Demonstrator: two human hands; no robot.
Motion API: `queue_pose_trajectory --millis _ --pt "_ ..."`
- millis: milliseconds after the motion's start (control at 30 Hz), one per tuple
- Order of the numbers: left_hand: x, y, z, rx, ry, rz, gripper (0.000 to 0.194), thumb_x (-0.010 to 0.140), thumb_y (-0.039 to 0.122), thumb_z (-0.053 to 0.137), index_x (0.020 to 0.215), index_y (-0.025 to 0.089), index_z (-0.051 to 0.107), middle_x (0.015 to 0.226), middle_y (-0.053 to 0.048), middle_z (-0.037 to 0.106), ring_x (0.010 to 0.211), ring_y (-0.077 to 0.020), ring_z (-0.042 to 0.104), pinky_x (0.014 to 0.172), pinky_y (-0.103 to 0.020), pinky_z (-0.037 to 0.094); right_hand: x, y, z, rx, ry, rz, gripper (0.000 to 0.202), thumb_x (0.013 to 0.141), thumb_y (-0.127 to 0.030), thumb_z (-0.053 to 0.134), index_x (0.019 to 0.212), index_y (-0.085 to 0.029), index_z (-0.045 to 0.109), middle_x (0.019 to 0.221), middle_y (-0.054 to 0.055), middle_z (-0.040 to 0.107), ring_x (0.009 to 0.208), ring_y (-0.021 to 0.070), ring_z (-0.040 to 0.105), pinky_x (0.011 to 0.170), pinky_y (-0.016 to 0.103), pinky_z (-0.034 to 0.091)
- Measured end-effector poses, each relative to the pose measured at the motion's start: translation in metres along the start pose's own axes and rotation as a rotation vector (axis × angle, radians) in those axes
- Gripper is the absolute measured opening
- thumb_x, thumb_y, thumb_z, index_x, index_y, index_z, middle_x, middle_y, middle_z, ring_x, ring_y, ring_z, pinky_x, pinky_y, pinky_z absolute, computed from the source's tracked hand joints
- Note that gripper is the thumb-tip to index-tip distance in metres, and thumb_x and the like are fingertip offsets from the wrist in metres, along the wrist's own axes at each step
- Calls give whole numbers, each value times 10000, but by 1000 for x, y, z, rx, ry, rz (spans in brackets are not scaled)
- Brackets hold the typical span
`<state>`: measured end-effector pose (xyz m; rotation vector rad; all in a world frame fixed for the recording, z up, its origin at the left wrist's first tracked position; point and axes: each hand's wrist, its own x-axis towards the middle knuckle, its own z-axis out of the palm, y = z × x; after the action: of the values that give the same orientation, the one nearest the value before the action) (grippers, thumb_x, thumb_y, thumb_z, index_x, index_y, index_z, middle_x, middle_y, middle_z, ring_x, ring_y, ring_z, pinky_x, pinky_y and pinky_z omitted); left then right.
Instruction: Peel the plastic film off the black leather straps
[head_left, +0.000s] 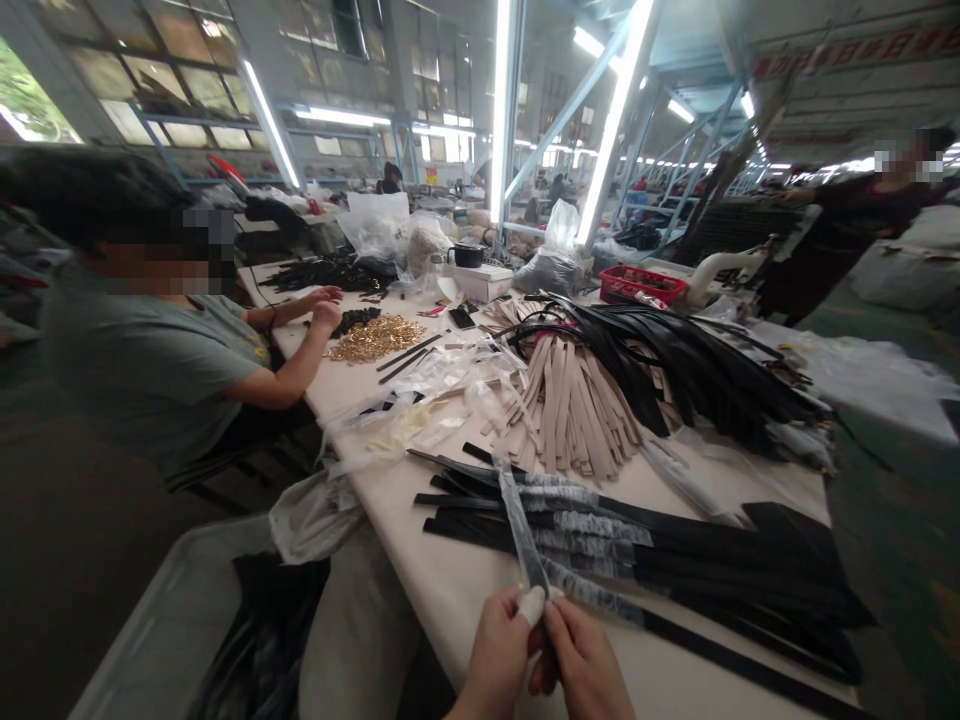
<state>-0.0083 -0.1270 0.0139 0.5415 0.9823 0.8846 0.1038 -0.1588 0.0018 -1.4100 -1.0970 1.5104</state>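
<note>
Left hand and right hand together, both pinching fingers on a plastic-wrapped strap, black straps across the desk

A co-worker sits at the left, beside a gold pile. A phone lies near a white box, a black cup showing above it. Farther right stands a red basket; tube lights glow.

Head view, forward and down, hands near
</note>
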Motion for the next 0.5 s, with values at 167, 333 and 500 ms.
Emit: queue_pose_trajectory --millis 167,333,500 --pt "10 16 0 -184 88 -112 446 826 529 611 941 102 668 886 -156 732 714 -214 692 611 -285 521 -11 10 -4 12 -113 93 668 827 -790 452 912 -140 581 772 115 725 466 165 666 402 213 437" --pt "10 9 11 -117 -23 -119 452 895 554 497 870 127 644 641 -67 675 380 -114 516 403 -225 399 -13 3 -4 -19 -31 53 620 864 -754 432 831 -154 586 696 76 696 463 167 650 415 233 452" --pt "12 30 13 -92 18 7 406 858 539 573 871 137 629 666 -70 687 527 -163 621 517 -259 481 -14 -1 -6 -5 -54 82 624 851 -762 449 863 -153 587 698 90 709 481 166 651 434 228 444"
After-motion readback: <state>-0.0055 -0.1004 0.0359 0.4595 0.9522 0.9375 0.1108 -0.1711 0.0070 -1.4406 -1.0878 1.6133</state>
